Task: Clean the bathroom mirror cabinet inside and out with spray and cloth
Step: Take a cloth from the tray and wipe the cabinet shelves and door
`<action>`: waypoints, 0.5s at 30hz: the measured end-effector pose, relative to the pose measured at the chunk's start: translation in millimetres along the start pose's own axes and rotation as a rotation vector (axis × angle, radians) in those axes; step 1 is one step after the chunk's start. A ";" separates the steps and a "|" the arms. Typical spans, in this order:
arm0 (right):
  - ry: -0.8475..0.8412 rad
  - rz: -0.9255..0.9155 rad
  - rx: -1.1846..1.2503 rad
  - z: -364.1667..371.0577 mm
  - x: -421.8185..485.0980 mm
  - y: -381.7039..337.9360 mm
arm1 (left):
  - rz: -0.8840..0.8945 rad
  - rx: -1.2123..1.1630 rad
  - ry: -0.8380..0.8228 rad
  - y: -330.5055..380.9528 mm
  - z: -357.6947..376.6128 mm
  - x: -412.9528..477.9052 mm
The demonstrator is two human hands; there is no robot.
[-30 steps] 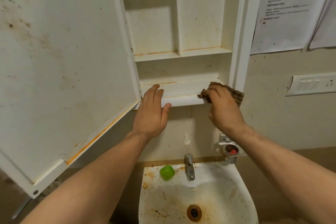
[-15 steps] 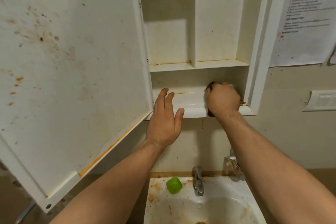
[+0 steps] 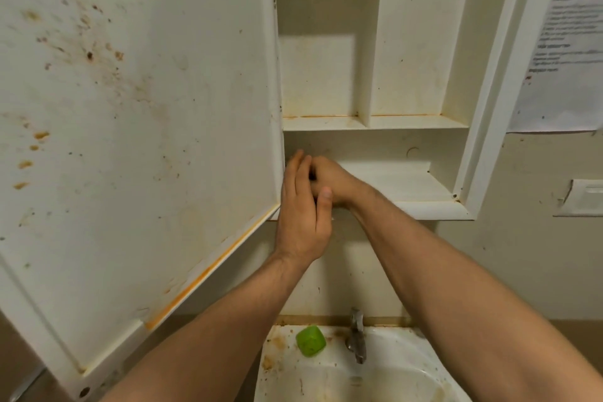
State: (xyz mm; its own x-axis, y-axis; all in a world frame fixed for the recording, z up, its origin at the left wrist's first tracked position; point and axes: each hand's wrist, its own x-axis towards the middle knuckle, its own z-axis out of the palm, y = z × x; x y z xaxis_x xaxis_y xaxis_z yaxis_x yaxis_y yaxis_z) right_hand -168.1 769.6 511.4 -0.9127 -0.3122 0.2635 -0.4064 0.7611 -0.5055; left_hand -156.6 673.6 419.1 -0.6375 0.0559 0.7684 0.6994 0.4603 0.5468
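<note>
Resting the left hand, fingers straight and released, on the front edge of the cabinet's bottom shelf, the open door just to this hand's left. Just behind it, clenching the right hand round the cloth, only a dark bit showing.

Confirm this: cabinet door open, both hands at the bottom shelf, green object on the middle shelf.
Wrong on one point: the head view shows the green object down on the sink rim instead. The rest holds: cabinet door open, left hand and right hand at the bottom shelf.
</note>
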 end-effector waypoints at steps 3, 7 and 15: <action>0.023 -0.094 -0.141 -1.7 3.5 12.1 | -0.002 0.049 -0.022 1.0 1.9 1.4; 0.320 0.074 -0.088 -15.0 -16.2 43.2 | -0.008 0.088 -0.042 2.6 2.5 0.8; 1.531 0.419 1.421 -54.4 -29.7 53.9 | -0.032 0.122 -0.008 8.2 11.8 4.2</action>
State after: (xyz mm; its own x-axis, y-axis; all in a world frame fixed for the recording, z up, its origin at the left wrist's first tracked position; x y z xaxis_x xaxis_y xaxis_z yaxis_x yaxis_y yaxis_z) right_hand -160.6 850.8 521.0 -0.4856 0.8706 -0.0798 -0.6566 -0.4234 -0.6242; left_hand -157.4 688.1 422.9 -0.6619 0.0463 0.7481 0.6341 0.5667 0.5260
